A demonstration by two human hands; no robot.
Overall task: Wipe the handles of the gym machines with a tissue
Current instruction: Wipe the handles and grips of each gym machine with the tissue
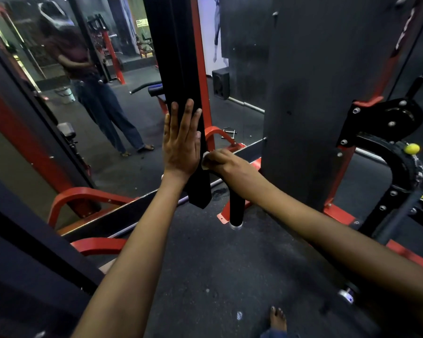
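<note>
Here the left hand presses flat on the black post; the right hand grips a tissue.

Dim, bluish indoor light; the mirror looks hazy, perhaps smudged; wide-angle distortion bends the frame's edges.

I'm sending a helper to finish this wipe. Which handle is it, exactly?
Start at the wall mirror and find the black upright pad in front of it. Just right hangs the black handle, gripped with a tissue by the right hand; unlike the red bars, it's black and silver-capped.
</note>
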